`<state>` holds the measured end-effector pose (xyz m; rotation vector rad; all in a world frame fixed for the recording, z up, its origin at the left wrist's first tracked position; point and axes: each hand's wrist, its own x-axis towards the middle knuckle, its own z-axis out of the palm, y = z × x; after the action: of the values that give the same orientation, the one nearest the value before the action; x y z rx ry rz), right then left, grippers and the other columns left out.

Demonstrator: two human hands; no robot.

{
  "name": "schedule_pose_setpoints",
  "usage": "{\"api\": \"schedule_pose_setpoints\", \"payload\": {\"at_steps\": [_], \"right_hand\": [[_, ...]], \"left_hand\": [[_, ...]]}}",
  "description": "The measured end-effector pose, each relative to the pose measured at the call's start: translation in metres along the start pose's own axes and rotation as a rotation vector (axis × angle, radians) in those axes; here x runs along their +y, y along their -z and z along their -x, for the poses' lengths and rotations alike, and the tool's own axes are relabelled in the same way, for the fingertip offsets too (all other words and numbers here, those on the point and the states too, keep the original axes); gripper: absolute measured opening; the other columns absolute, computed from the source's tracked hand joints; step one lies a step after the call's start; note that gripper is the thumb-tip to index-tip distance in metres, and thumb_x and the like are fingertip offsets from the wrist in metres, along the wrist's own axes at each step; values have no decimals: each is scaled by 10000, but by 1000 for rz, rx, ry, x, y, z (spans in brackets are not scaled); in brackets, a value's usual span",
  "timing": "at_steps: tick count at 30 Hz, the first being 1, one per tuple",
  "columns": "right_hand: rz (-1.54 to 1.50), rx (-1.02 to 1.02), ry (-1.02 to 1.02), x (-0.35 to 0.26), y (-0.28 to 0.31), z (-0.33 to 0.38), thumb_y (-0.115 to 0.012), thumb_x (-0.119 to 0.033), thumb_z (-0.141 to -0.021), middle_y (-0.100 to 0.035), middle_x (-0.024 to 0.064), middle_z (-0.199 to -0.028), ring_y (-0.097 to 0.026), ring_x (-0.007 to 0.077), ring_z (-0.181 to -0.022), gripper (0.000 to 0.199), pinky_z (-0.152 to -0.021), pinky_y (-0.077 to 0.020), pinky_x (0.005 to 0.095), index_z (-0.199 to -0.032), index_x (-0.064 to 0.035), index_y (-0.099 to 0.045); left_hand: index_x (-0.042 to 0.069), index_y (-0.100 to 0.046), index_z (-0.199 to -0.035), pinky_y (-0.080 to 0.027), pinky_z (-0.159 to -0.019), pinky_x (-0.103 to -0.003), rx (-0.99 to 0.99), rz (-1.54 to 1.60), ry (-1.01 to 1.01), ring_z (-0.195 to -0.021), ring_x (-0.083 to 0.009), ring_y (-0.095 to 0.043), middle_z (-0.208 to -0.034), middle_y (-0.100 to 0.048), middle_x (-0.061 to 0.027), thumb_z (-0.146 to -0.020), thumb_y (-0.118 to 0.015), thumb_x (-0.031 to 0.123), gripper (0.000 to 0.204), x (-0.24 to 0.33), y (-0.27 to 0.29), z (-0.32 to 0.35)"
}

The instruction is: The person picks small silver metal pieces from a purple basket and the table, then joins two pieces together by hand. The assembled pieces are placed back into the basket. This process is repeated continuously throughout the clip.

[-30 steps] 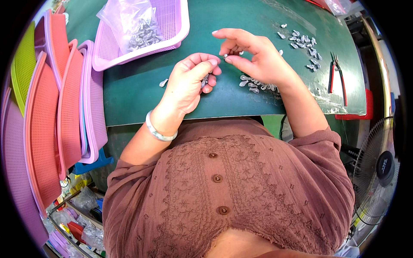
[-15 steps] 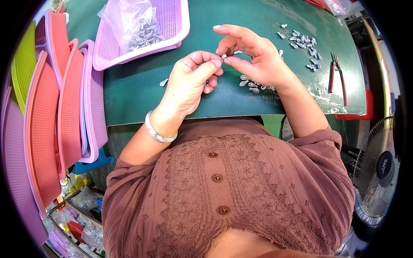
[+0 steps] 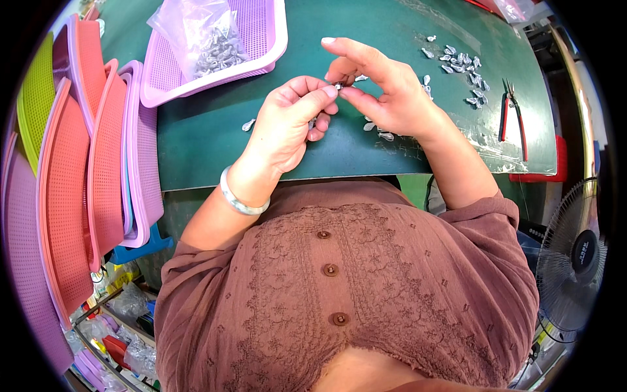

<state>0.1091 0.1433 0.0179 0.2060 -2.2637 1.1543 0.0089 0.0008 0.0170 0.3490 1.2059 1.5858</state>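
Observation:
My left hand (image 3: 287, 124) pinches a tiny metal piece (image 3: 339, 85) between thumb and forefinger, above the green table. Its other fingers curl around another small grey piece (image 3: 312, 123), mostly hidden. From the other side, my right hand (image 3: 398, 98) has its thumb and a bent finger on the same tiny piece, with the forefinger raised. The piece's exact shape is too small to make out. A silvery teardrop-shaped piece (image 3: 248, 125) lies beside my left wrist. More such pieces (image 3: 385, 136) lie partly hidden under my right hand.
Several teardrop pieces (image 3: 460, 64) are scattered at the right, near red-handled pliers (image 3: 511, 117). A purple basket (image 3: 277, 55) holds a clear bag (image 3: 186, 29) of grey pieces. Coloured baskets (image 3: 68, 202) stand stacked at the left; a fan (image 3: 568, 261) is at the right.
My right hand has tilted and lowered slightly, covering more of the pieces beneath it. The tiny piece has turned a little between my fingers. My left hand has barely moved.

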Motion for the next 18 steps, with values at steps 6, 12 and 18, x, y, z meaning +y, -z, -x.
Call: {"api": "schedule_pose_setpoints", "payload": {"at_steps": [6, 12, 18], "right_hand": [[51, -44, 8, -3, 2, 0, -586, 124, -691, -601, 84, -837, -608, 180, -790, 623, -737, -491, 292, -1265, -46, -413], [45, -39, 18, -3, 2, 0, -579, 126, -691, -603, 85, -830, -612, 190, -783, 626, -733, -492, 296, -1267, -49, -408], [93, -56, 42, -5, 2, 1, -576, 126, -693, -605, 90, -832, -613, 196, -784, 634, -734, -491, 298, -1274, -52, -397]], "left_hand": [[58, -543, -853, -309, -427, -162, -30, 52, 24, -530, -63, -437, -722, -544, -20, -844, -574, 141, 89, -1, 1, -1], [53, -536, -864, -311, -425, -163, -43, 77, 34, -533, -66, -437, -729, -545, -27, -845, -568, 132, 87, -1, 1, -1], [57, -524, -869, -315, -422, -167, -68, 142, 91, -532, -76, -437, -731, -546, -37, -845, -560, 125, 81, 0, 2, -1]]}}
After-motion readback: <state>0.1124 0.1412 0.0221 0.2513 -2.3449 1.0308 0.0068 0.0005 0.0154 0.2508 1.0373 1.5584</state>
